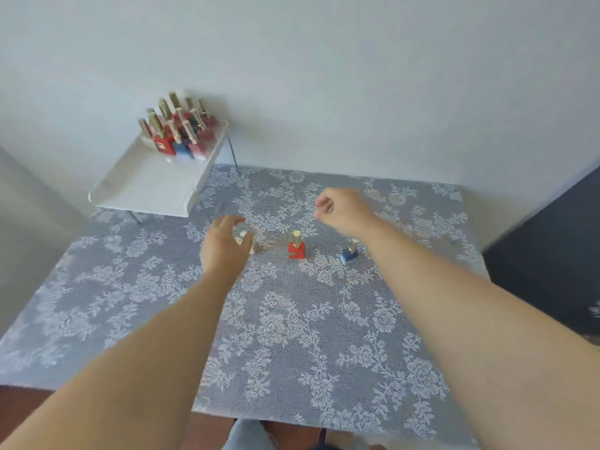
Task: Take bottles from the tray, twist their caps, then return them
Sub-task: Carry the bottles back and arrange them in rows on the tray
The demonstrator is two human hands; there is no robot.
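Note:
A white tray (152, 186) on thin legs stands at the table's far left and holds several small bottles (177, 131) with gold caps at its far end. Three bottles stand on the table: a pale one (255, 247) partly hidden behind my left hand (224, 245), a red one (296, 246) in the middle, and a blue one (349, 253) tilted under my right forearm. My left hand curls around the pale bottle with fingers apart; whether it touches is unclear. My right hand (341, 209) hovers above the table beyond the red bottle, fingers loosely curled, holding nothing.
The table (292, 336) is covered in a grey lace-patterned cloth and stands against a pale wall. A dark surface (552, 254) lies off its right edge. The tray's near half holds no bottles.

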